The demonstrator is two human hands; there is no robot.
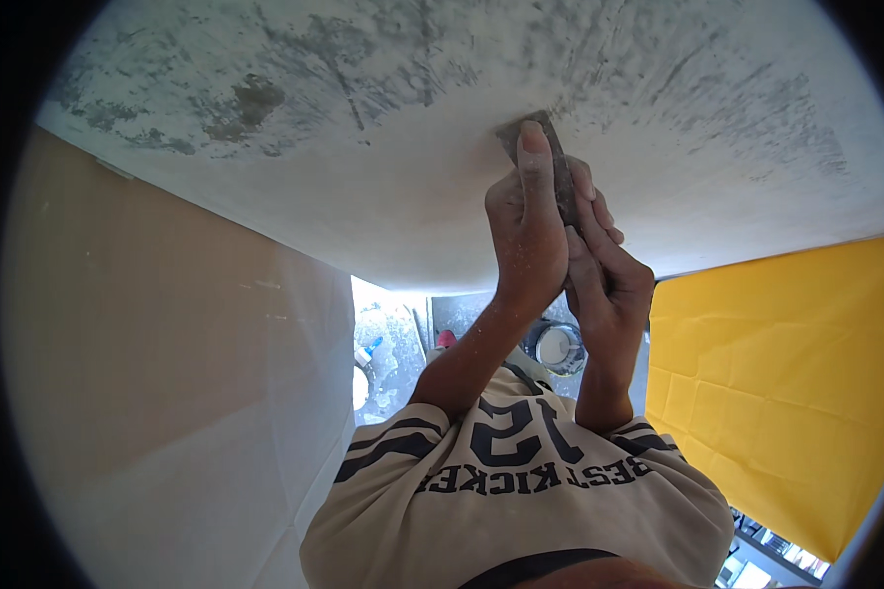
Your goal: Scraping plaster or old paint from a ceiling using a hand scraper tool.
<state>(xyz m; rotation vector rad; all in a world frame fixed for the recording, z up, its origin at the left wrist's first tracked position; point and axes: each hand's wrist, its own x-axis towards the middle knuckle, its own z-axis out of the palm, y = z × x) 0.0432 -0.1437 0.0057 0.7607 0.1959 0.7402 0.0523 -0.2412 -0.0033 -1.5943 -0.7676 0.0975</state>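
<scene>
Both my hands grip a dark, narrow, dusty sanding block (564,182) and press it to the patchy white-and-grey plastered surface (393,187) ahead. My left hand (528,231) is closed, its thumb laid along the block near the far end. On the block's right side, my right hand (614,270) wraps its fingers round the nearer part. Pale dust coats the fingers of both. Where the block meets the plaster, the contact edge is partly hidden by my left thumb.
A plain wall (167,344) rises close on the left. To the right hangs a yellow sheet (776,383). Below, on the spattered floor, stand a bucket (560,348) with white contents and, farther left, a blue-handled brush or scraper (371,348) near a white round container (360,389).
</scene>
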